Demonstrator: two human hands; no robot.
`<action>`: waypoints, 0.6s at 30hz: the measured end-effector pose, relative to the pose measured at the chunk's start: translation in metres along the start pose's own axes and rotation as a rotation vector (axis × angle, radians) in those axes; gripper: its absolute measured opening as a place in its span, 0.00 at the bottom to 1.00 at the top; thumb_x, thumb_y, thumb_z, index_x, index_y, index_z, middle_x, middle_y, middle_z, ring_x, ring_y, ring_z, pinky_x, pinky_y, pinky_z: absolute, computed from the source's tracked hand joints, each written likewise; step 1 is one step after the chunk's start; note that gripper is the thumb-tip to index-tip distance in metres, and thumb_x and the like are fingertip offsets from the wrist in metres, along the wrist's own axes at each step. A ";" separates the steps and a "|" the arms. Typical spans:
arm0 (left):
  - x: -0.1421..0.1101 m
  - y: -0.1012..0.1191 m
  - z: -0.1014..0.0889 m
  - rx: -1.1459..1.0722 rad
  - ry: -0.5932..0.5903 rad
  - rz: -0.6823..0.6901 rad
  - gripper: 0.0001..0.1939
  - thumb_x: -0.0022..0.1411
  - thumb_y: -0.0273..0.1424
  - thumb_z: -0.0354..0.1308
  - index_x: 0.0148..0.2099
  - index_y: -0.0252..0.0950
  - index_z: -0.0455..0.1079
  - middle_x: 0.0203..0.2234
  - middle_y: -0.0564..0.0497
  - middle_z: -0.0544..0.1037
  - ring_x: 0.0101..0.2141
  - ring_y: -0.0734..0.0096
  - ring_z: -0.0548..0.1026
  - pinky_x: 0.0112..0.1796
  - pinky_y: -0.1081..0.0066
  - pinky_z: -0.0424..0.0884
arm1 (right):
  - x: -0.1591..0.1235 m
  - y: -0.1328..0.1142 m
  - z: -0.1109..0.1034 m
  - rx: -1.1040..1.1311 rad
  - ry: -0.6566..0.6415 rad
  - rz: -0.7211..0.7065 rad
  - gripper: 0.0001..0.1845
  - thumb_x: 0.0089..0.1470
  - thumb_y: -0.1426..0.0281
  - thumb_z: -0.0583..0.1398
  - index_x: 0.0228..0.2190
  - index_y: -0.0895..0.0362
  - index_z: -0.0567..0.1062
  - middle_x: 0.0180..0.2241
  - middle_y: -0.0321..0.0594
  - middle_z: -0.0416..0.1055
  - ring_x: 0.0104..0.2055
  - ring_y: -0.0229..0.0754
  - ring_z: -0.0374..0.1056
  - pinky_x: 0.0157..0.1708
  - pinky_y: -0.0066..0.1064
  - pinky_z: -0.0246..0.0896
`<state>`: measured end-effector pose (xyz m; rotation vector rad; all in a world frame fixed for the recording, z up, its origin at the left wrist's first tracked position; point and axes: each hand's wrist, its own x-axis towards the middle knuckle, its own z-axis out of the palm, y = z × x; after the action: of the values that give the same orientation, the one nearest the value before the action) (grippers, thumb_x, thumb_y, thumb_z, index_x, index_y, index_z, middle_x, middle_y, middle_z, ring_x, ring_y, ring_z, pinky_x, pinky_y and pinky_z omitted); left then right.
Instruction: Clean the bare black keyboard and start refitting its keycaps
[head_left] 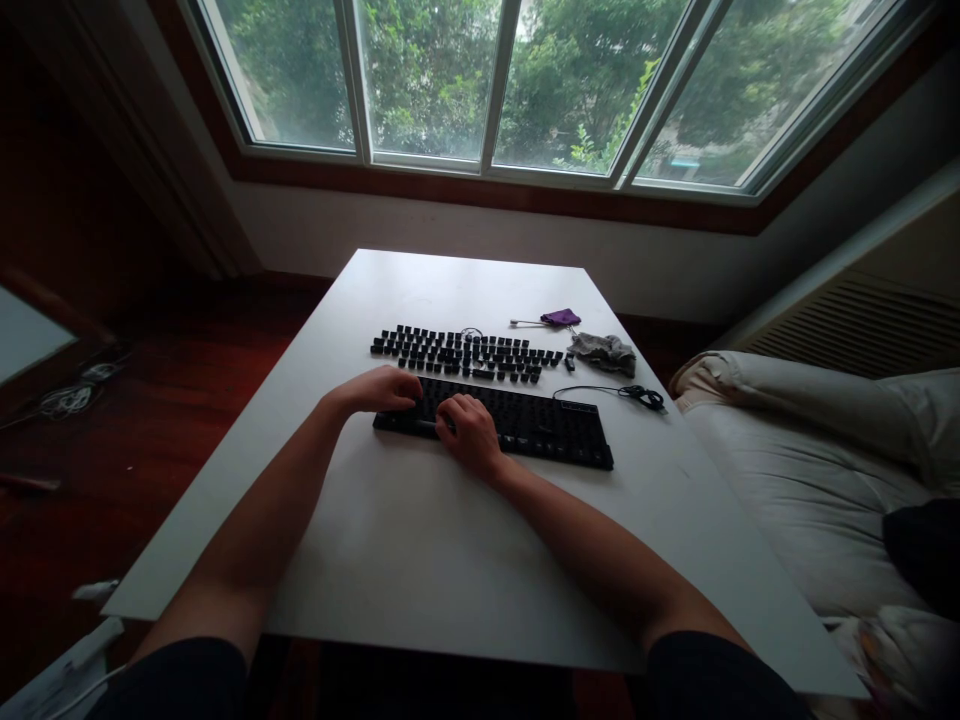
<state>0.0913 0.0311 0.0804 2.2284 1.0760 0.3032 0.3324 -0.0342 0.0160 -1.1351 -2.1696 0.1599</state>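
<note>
A black keyboard point(559, 428) lies flat on the white table, its long side running across in front of me. My left hand point(382, 388) bends over the keyboard's left end, fingers curled down onto its upper left corner. Close beside it, my right hand point(471, 432) is over the left half of the keyboard, with fingers curled and thumb tucked in. Whatever lies between the right fingertips is hidden. Just behind the keyboard, many loose black keycaps point(450, 353) are laid out in rows. A thin wire loop point(471, 332) sits among them.
The white table point(450, 560) stands before a window. To the right are a coiled black cable point(645, 398), a crumpled grey cloth point(604, 353), a purple cloth point(561, 317) and a small black piece point(570, 363). A light-coloured padded seat point(795, 480) adjoins the table's right side.
</note>
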 end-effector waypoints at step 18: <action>0.003 0.001 0.007 0.115 -0.048 0.059 0.07 0.52 0.34 0.64 0.35 0.40 0.78 0.32 0.50 0.78 0.32 0.65 0.73 0.32 0.69 0.65 | 0.000 0.001 0.003 0.013 -0.050 -0.037 0.05 0.63 0.70 0.58 0.36 0.54 0.75 0.36 0.42 0.74 0.41 0.46 0.67 0.46 0.38 0.57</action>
<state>0.0970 0.0299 0.0753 2.3603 1.0274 0.2166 0.3317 -0.0333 0.0134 -1.0939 -2.2285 0.1873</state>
